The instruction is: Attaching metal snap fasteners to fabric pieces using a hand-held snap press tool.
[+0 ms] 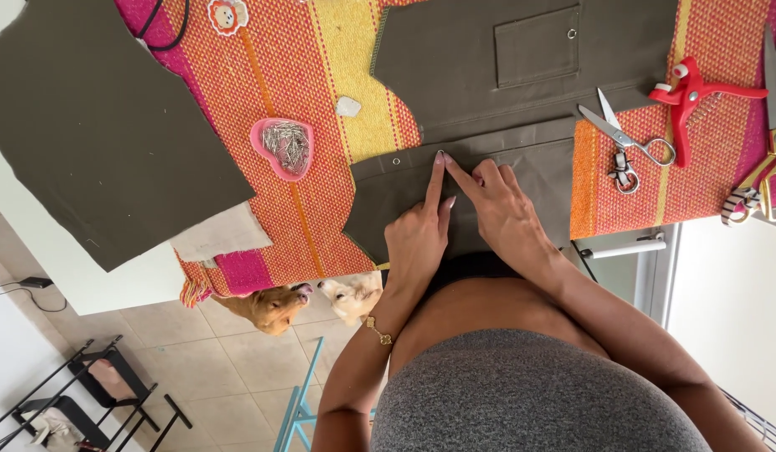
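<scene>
Large olive fabric panel [103,125] cut off at the nine and twelve o'clock edges, gold-handled shears [771,159] clipped at three o'clock, black cord [166,29] leaving at twelve, pins in the pink heart dish [285,147] too small to count

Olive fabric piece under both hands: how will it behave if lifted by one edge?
The olive fabric piece probably droops rather than staying flat, since it lies limp over the striped mat. Likely light. Both hands, left and right, press fingertips on its seam, suggesting it shifts easily.

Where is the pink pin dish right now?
In the head view, the pin dish sits on the striped cloth, left of both hands, between the two olive fabric pieces.
</scene>
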